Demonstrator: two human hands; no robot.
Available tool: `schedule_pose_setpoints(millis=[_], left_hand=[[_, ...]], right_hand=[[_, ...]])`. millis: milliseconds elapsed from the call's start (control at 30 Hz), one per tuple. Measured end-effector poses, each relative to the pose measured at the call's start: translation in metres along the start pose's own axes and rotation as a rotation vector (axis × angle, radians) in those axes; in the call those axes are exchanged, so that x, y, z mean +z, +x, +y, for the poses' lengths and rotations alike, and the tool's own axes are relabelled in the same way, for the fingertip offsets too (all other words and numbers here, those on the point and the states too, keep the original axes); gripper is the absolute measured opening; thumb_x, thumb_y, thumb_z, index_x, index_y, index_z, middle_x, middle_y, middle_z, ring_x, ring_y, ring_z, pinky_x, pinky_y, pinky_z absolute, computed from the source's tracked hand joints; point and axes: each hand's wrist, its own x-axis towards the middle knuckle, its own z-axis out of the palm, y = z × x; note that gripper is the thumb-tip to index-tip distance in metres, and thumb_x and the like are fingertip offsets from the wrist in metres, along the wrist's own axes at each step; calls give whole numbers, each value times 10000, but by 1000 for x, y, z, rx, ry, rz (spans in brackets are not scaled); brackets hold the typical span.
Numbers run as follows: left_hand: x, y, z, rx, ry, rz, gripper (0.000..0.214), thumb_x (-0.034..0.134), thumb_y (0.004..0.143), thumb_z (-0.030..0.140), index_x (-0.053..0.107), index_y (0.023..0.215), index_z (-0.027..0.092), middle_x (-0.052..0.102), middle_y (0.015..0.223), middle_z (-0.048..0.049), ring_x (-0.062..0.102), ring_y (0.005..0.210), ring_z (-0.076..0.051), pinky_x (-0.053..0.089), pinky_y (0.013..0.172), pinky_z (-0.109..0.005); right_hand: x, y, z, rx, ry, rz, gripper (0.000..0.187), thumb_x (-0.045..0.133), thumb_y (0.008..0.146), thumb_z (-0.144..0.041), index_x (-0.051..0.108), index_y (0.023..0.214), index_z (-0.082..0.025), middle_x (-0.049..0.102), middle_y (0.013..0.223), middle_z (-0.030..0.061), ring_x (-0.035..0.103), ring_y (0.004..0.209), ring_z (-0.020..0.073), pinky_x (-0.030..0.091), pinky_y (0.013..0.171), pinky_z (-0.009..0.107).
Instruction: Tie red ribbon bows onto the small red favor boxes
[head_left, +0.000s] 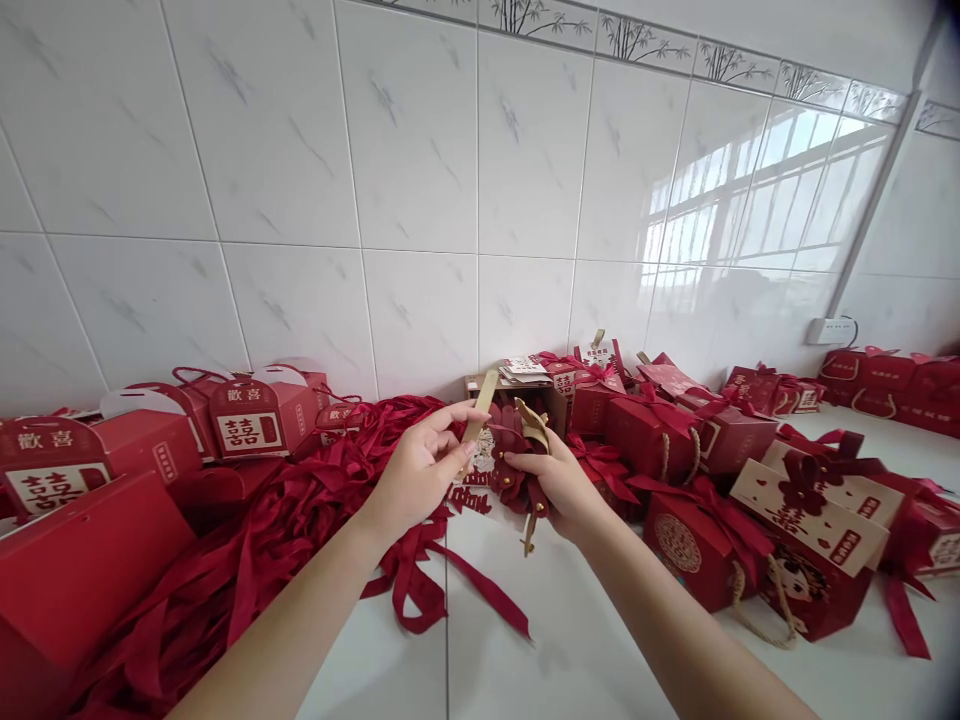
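The left hand (424, 465) pinches a gold strip (485, 396) between thumb and fingertips. The strip's long axis runs nearly upright, its top end leaning slightly right and pointing toward the wall (420, 320), its lower end dropping toward the thumb. The right hand (562, 480) is closed around a bundle of dark red flower pieces (514, 490), just beside the strip; gold bands show above its thumb, and a narrow gold tail (529, 538) hangs almost straight down below the bundle.

Both hands are over the middle of the white tiled surface (480, 670), in front of an open cardboard box (556, 403) near the surface's back edge. A stack of cards (523, 371) lies at the box's top. A heap of red ribbon (262, 540) spreads left of the hands, one loose end slanting to the lower right. Red gift boxes (255, 418) stand beyond it; ribbon-tied boxes (675, 540) crowd the right side, some reaching the back edge.
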Motion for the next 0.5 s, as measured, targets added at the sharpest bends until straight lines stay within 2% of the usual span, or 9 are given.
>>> schedule_pose_setpoints(millis=[167, 233, 300, 400, 467, 500], left_hand=[[1, -5, 11, -15, -27, -99, 543, 554, 833, 272, 461, 1367, 246, 533, 582, 37, 470, 511, -114, 435, 511, -247], [3, -7, 12, -27, 1, -162, 583, 556, 819, 252, 439, 1390, 254, 523, 563, 47, 471, 509, -109, 447, 517, -240], [5, -8, 9, -27, 64, -202, 601, 538, 811, 214, 427, 1399, 268, 581, 624, 32, 469, 507, -101, 467, 519, -237], [4, -6, -1, 5, 221, -191, 634, 486, 805, 146, 398, 1409, 316, 692, 967, -42, 494, 510, -96, 505, 510, -247], [2, -4, -6, 63, 327, -181, 645, 467, 803, 122, 396, 1406, 339, 614, 1254, -71, 609, 633, -132, 554, 572, -272], [1, -4, -8, 100, 378, -185, 640, 460, 809, 119, 397, 1405, 343, 548, 1353, -64, 661, 783, -172, 576, 649, -294]], right_hand=[[-3, 4, 2, -24, 1, 1, 554, 717, 582, -143, 549, 1103, -227, 688, 814, -15, 630, 634, 166, 497, 559, 280], [-3, 5, 3, -10, 15, -23, 532, 715, 586, -146, 548, 1086, -220, 679, 776, -19, 626, 618, 167, 491, 549, 281], [-3, 4, 2, 8, 32, -74, 524, 718, 599, -162, 545, 1090, -217, 663, 727, -27, 612, 581, 160, 476, 526, 274], [-2, 1, -2, -18, 47, -153, 547, 730, 612, -172, 545, 1125, -227, 673, 779, -19, 629, 643, 158, 488, 567, 263], [-2, -2, -4, -42, 26, -176, 556, 734, 622, -174, 546, 1142, -231, 674, 802, -19, 628, 665, 151, 493, 580, 250], [-2, -3, -4, -48, 9, -189, 559, 734, 631, -180, 543, 1154, -233, 670, 792, -22, 619, 644, 144, 489, 565, 245]])
